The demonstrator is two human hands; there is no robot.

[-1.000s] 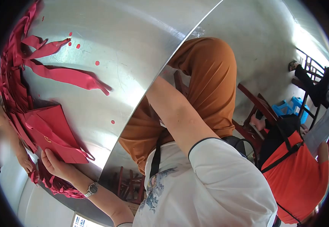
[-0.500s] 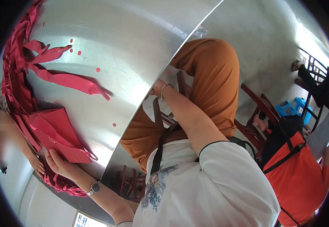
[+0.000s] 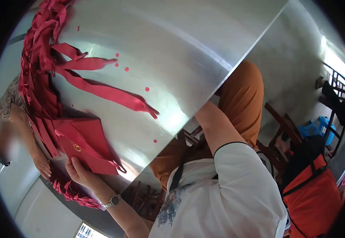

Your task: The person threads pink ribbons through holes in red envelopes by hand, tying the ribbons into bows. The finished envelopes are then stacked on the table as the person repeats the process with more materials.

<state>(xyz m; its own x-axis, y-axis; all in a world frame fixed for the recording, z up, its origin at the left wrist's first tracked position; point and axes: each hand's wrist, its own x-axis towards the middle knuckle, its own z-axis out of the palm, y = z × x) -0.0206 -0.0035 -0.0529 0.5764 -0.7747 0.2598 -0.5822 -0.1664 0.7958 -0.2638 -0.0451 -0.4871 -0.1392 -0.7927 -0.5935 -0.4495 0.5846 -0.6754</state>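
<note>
A red paper gift bag [image 3: 87, 142] with a gold emblem and a red ribbon lies at the table's near side. My left hand [image 3: 81, 172], below a wrist watch, pinches its lower edge, thumb on top. Beside the bag a long heap of red bags and ribbons [image 3: 41, 91] stretches along the far side. Two loose ribbon ends [image 3: 109, 93] trail from it across the metal tabletop. My right forearm [image 3: 212, 119] reaches down to the table edge, which hides my right hand.
Small red paper dots [image 3: 147, 89] are scattered over the metal table [image 3: 172, 59]. Opposite, another person's hand [image 3: 41, 167] rests near more red ribbon loops [image 3: 75, 196]. To the right are dark wooden chairs [image 3: 285, 123], blue stools [image 3: 317, 127] and a person in orange-red clothing [image 3: 313, 202].
The view has shifted, so table and bags appear farther right. My right hand, visible by the table edge before, has gone out of sight under it. My left hand keeps hold of the bag.
</note>
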